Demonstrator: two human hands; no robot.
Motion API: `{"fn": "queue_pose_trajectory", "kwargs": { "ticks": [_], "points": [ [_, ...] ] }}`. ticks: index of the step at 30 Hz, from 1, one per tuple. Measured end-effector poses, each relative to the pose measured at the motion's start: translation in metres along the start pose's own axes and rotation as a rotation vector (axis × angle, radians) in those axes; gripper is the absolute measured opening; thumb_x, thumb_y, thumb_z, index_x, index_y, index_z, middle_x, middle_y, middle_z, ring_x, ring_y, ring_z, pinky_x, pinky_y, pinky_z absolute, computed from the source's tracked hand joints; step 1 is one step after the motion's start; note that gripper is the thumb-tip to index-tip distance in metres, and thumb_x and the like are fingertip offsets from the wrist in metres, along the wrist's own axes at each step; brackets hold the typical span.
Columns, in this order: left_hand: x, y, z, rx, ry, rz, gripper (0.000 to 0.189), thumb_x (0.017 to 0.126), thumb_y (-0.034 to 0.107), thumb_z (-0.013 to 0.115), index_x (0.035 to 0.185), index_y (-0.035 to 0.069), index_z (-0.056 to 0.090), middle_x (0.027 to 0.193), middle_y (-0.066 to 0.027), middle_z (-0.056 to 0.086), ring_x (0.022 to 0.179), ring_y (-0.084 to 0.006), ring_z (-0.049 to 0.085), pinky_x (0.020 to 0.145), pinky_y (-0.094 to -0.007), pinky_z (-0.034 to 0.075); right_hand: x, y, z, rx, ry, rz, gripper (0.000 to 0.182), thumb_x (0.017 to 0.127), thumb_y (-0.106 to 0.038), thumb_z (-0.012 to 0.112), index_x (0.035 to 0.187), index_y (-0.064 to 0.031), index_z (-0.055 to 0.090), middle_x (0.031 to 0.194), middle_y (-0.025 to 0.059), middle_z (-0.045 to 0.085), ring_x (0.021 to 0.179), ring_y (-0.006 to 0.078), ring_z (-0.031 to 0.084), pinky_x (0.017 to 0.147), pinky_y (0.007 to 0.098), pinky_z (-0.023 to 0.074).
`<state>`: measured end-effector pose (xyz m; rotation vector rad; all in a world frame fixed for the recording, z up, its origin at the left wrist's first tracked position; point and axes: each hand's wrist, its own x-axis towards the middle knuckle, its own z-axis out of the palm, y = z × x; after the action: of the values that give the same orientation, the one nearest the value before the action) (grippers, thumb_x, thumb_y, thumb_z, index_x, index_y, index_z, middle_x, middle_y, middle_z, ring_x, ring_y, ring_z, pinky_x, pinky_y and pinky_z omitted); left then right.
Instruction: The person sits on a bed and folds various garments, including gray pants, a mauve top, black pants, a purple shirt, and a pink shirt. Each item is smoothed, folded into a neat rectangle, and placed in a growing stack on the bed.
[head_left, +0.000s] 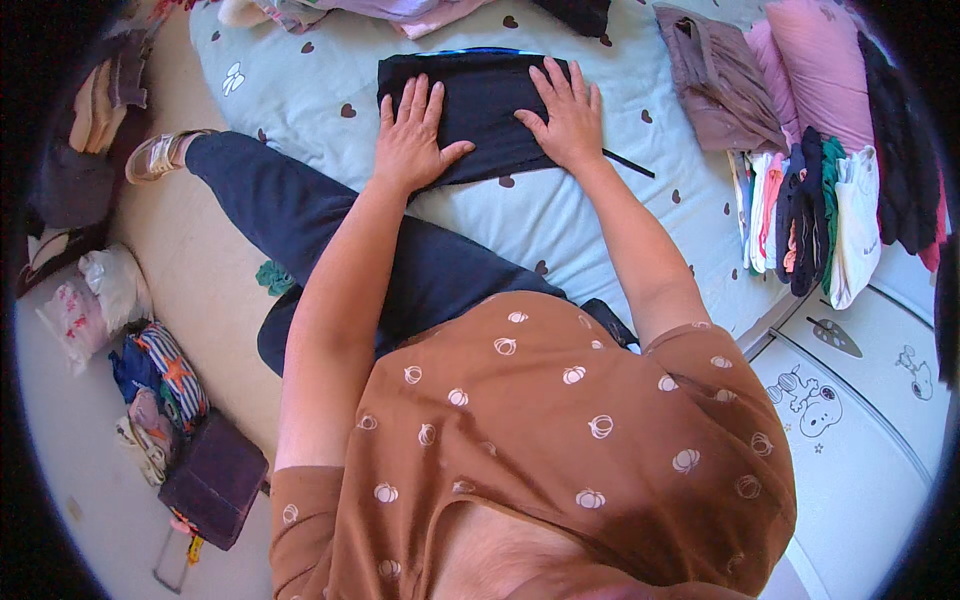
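A folded black garment (487, 112) lies flat before me on a pale blue bedspread (315, 82) printed with dark hearts. My left hand (412, 135) rests palm down on its left part, fingers spread. On its right edge my right hand (562, 112) also presses flat, with the fingers apart. Neither hand grips anything. A thin black strap (630, 163) sticks out from under my right wrist onto the bedspread. Along the garment's far edge runs a narrow, bright blue-white strip.
To the right, a row of folded clothes (795, 210) stands beside a brownish-grey garment (712, 82) and pink pillow-like bundles (821, 67). More fabric (375, 11) lies at the far edge. Plastic bags (112, 289) and a dark purple case (217, 480) are at the left.
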<state>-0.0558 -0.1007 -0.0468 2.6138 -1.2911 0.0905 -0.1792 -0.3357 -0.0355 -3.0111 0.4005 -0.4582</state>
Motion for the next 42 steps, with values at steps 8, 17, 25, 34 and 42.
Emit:
{"fn": "queue_pose_trajectory", "kwargs": {
  "ticks": [8, 17, 25, 34, 42],
  "points": [
    [-0.006, -0.002, -0.016, -0.028, 0.037, -0.043, 0.108, 0.079, 0.074, 0.057, 0.155, 0.006, 0.022, 0.164, -0.0134, 0.015, 0.152, -0.0276, 0.013, 0.120, -0.0523, 0.010, 0.017, -0.029, -0.013, -0.160, 0.039, 0.056, 0.073, 0.088, -0.061, 0.055, 0.148, -0.0207, 0.043, 0.158, 0.0074, 0.032, 0.147, 0.0325, 0.025, 0.114, 0.0628, 0.0161],
    [-0.033, -0.006, -0.036, 0.094, -0.304, -0.177, 0.121, 0.072, 0.080, 0.059, 0.157, 0.005, 0.016, 0.165, -0.0126, 0.012, 0.153, -0.0250, 0.006, 0.121, -0.0520, 0.006, 0.046, -0.105, 0.040, -0.004, -0.002, -0.269, 0.067, 0.089, -0.059, 0.052, 0.146, -0.0241, 0.046, 0.157, 0.0026, 0.035, 0.146, 0.0241, 0.027, 0.116, 0.0613, 0.0110],
    [-0.034, -0.010, -0.026, 0.116, -0.363, -0.202, 0.127, 0.069, 0.086, 0.054, 0.158, 0.006, 0.011, 0.165, -0.0119, 0.008, 0.153, -0.0250, 0.004, 0.121, -0.0530, 0.006, 0.036, -0.012, 0.009, -0.144, -0.073, -0.018, 0.075, 0.090, -0.065, 0.049, 0.151, -0.0230, 0.038, 0.159, 0.0049, 0.031, 0.149, 0.0271, 0.022, 0.118, 0.0556, 0.0145],
    [-0.014, -0.037, -0.019, -0.950, 0.015, -0.566, 0.103, 0.075, 0.048, 0.080, 0.145, -0.009, 0.032, 0.139, -0.0276, 0.050, 0.126, -0.0374, 0.053, 0.105, -0.0379, 0.042, 0.026, 0.042, 0.028, 0.672, 0.081, 0.642, 0.082, 0.076, -0.044, 0.077, 0.139, 0.0007, 0.048, 0.133, 0.0246, 0.057, 0.124, 0.0375, 0.054, 0.105, 0.0422, 0.0416],
    [0.018, -0.065, 0.011, -1.216, 0.162, -0.882, 0.086, 0.085, 0.039, 0.074, 0.143, -0.011, 0.035, 0.131, -0.0225, 0.056, 0.116, -0.0288, 0.057, 0.098, -0.0382, 0.045, 0.077, 0.074, 0.035, 1.352, -0.372, 0.942, 0.044, 0.077, -0.022, 0.082, 0.104, 0.0093, 0.066, 0.100, 0.0147, 0.071, 0.088, 0.0277, 0.069, 0.083, 0.0403, 0.0539]
  ]
}}
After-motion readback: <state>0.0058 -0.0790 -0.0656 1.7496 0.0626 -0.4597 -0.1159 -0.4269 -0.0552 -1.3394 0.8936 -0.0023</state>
